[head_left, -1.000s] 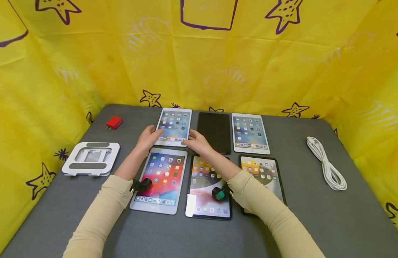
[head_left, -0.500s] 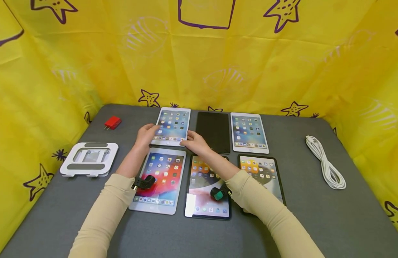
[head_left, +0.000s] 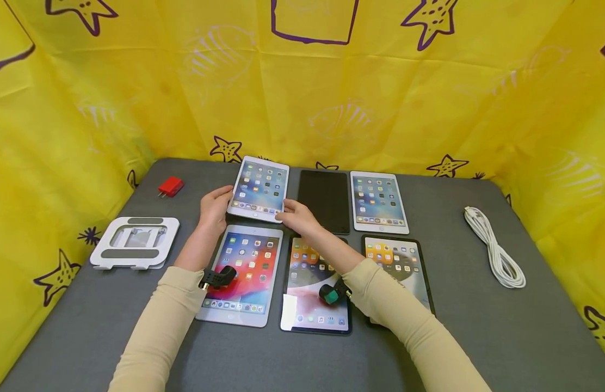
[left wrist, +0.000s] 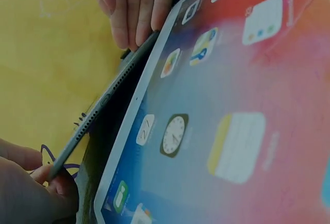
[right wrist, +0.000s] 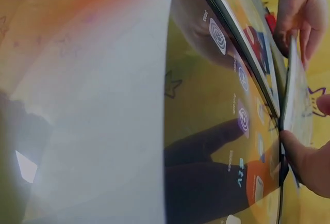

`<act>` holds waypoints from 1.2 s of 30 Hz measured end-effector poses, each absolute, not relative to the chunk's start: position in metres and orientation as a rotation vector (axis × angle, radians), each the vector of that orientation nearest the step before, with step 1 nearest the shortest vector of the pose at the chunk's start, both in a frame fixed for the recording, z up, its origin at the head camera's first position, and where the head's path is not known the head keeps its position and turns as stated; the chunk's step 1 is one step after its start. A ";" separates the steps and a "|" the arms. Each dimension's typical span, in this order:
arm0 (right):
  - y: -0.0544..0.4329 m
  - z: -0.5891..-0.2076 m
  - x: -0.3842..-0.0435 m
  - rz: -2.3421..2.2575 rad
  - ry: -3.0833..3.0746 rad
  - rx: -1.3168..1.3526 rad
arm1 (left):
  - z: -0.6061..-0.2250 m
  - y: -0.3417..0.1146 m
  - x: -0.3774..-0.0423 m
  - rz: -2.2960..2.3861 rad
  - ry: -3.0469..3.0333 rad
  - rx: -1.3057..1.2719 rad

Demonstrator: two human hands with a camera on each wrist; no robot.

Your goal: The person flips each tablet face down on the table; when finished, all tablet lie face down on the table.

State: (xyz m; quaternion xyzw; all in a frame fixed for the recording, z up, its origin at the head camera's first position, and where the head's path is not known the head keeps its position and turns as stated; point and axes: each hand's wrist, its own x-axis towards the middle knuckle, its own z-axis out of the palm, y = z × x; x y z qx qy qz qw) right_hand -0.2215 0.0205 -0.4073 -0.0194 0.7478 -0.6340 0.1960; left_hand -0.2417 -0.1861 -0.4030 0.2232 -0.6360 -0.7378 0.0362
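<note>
A white-framed tablet [head_left: 259,189] at the back left is tilted, its far edge raised. My left hand [head_left: 215,208] grips its left side near the lower corner. In the left wrist view, that hand [left wrist: 36,188] pinches a corner of the thin tablet edge [left wrist: 103,102]. My right hand [head_left: 298,216] holds the lower right corner, thumb on the front. Its straight fingers [left wrist: 144,12] lie against the tablet's edge. Just in front lies a larger white tablet [head_left: 246,272] with a red and blue screen, under my left wrist.
Beside the held tablet lie a dark tablet [head_left: 324,201] and another white one [head_left: 380,202]. Two black-framed tablets [head_left: 314,318] [head_left: 425,272] lie nearer, under my right arm. A white stand [head_left: 132,253], a red charger plug [head_left: 171,186] and a coiled white cable [head_left: 498,253] sit at the sides.
The tablet's far edge has risen off the table and the tablet tilts. My left hand has shifted left, its thumb coming off the screen to the tablet's side. The right hand stays at its corner.
</note>
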 end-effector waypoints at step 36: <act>-0.001 -0.406 -0.222 -1.966 1.722 0.032 | -0.358 -0.148 -0.224 -2.251 -1.886 0.435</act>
